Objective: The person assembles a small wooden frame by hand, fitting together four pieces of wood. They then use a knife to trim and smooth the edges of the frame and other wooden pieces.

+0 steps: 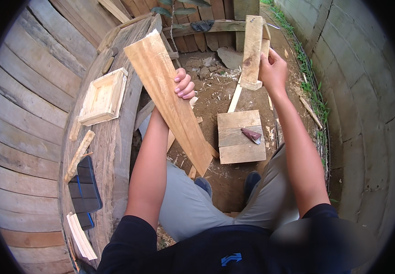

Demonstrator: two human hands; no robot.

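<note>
The person stands at a big round wooden spool table (115,132) with a board in each hand. The left hand (184,84) is wrapped around the edge of a long, pale plank (170,100), fingers curled over its right side; the plank is held up off the table and slants from upper left down toward the knees. The right hand (273,68) is closed on a shorter, narrower board (252,50), held nearly upright, with the thumb side against its right edge. The two boards are well apart, both in the air above the dirt ground (215,86).

On the table to the left sits a small square wooden frame (102,97), with a thin wood strip (79,155) nearer and a dark blue flat thing (84,187) beyond that. Down on the ground between the arms lies a square panel of joined boards (241,137) with a folded reddish scrap, perhaps sandpaper (251,134), resting on it.

To my eye this is a sorting or comparing step: two pieces lifted and looked over, neither yet laid against anything. Whatever comes next seems to call for bringing one board down flat or lining the pair edge to edge, and the long plank's low end hangs close to the legs, so it wants a steady grip
</note>
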